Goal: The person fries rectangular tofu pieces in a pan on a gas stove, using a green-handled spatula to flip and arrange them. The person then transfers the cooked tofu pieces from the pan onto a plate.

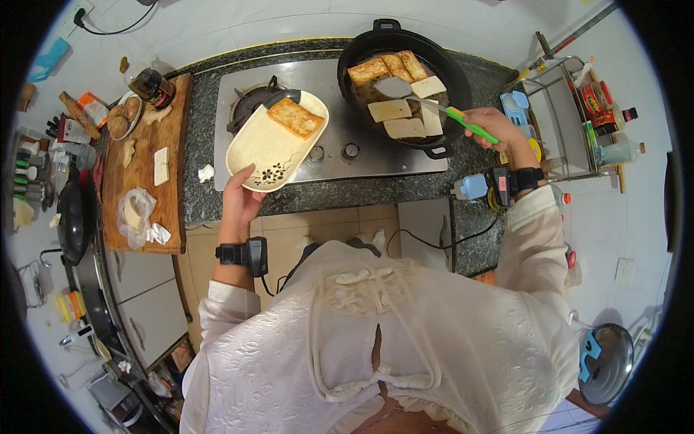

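Observation:
My left hand (242, 196) grips the near end of a cream oblong plate (255, 144) with a dark flower print, held over the left side of the stove. One browned tofu slice (296, 118) lies at the plate's far end. In my right hand (497, 130) is the green handle of a spatula (393, 87), its blade over the black two-handled pan (460, 70). Three browned tofu slices (400, 66) lie at the back of that pan. Several paler slices (390, 110) sit in oil nearer its front and right.
A wooden cutting board (116, 179) on the left bears ginger (157, 115), a white tofu slice (161, 166) and a plastic bag (136, 217). Beneath the plate's far end is a gas burner (246, 106). A wire rack (564, 119) with bottles stands at the right.

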Demonstrator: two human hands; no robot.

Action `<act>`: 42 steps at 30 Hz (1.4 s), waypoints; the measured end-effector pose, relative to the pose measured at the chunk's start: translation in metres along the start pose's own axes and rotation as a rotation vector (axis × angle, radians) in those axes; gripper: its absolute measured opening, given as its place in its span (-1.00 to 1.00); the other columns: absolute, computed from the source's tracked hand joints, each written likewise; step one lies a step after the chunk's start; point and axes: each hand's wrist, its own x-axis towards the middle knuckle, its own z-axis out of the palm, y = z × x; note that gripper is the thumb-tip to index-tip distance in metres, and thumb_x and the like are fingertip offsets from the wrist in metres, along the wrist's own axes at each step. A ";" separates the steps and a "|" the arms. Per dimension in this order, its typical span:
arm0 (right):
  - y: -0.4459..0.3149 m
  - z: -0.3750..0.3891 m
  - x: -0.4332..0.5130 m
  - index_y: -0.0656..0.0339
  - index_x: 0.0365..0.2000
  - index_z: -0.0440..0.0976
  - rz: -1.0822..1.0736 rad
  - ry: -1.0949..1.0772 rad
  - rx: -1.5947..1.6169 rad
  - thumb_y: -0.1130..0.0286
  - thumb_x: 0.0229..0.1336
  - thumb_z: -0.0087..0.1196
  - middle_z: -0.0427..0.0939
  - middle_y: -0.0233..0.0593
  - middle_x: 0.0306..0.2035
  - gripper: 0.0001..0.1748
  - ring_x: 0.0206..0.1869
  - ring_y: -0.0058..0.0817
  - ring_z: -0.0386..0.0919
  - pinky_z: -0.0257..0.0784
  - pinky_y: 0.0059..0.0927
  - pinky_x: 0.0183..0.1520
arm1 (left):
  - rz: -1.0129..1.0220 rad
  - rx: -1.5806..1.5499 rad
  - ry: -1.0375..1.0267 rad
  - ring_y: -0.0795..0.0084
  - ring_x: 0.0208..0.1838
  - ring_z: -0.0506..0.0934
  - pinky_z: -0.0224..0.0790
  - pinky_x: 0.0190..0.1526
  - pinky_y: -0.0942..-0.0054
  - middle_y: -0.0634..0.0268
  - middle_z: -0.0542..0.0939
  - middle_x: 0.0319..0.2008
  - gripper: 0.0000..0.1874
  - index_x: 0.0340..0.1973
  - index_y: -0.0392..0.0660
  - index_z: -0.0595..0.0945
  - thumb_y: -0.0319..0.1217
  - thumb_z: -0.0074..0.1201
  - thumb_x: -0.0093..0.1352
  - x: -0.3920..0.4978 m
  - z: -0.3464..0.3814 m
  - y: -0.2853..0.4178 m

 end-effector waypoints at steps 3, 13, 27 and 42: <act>0.008 0.010 0.014 0.32 -0.28 0.40 0.042 -0.032 0.001 0.35 0.02 0.02 0.44 -0.31 -0.61 -0.72 -0.80 -0.71 0.25 0.14 -0.68 -0.81 | 0.068 0.030 0.009 0.27 -0.16 0.54 0.49 -0.28 0.42 0.08 0.48 -0.12 -0.56 0.01 -0.32 0.29 -0.46 -0.05 0.24 -0.007 0.003 -0.003; 0.013 0.095 0.017 0.48 -0.27 0.32 0.044 -0.050 0.028 0.35 0.06 -0.03 0.45 -0.16 -0.56 -0.66 -0.71 -0.44 0.43 0.34 -0.45 -0.72 | 0.091 -0.020 0.035 0.23 -0.13 0.53 0.50 -0.22 0.35 0.08 0.47 -0.09 -0.55 0.03 -0.31 0.29 -0.48 -0.05 0.23 -0.016 0.009 -0.004; 0.010 0.182 0.041 0.46 -0.33 0.28 0.033 0.105 0.404 0.37 0.08 -0.06 0.41 -0.13 -0.53 -0.71 -0.63 -0.33 0.49 0.46 -0.37 -0.66 | 0.082 -0.042 -0.012 0.17 -0.03 0.47 0.44 -0.10 0.23 0.05 0.41 -0.01 -0.50 0.09 -0.31 0.23 -0.49 -0.07 0.23 -0.009 0.002 0.008; 0.030 0.193 0.077 0.33 -0.39 0.29 -0.059 0.102 0.697 0.36 0.09 -0.03 0.39 -0.23 -0.54 -0.79 -0.61 -0.48 0.40 0.35 -0.42 -0.61 | 0.080 -0.065 -0.029 0.15 0.00 0.45 0.43 -0.07 0.20 0.04 0.40 0.01 -0.50 0.09 -0.30 0.23 -0.50 -0.09 0.23 -0.001 -0.001 0.016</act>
